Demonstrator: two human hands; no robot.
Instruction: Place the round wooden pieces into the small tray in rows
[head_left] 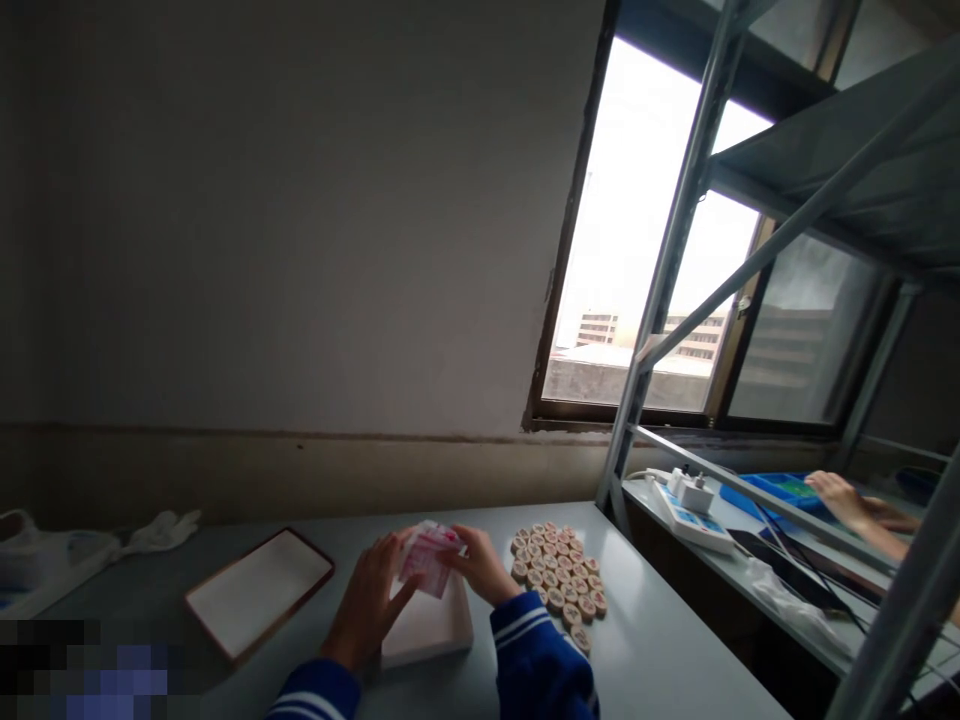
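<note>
Both of my hands hold a folded pink-and-white printed sheet point(429, 558) above a white open box point(427, 632). My left hand point(369, 595) grips the sheet's left side, its thumb across the lower edge. On the right side, my right hand point(484, 562) pinches the sheet between thumb and fingers. Whether it is paper or thin plastic I cannot tell. The box's inside is partly hidden by my hands and the sheet. Just right of my right hand, many round wooden Chinese chess pieces point(559, 570) lie close together on the grey table point(660, 640).
A box lid point(259, 592) with a dark red rim lies inside up at left. Beyond it are white plastic bags point(97, 545). A metal bunk frame point(637, 400) stands at right. Behind it are a power strip point(694, 515), a blue tray point(780, 490) and another person's hands point(844, 500).
</note>
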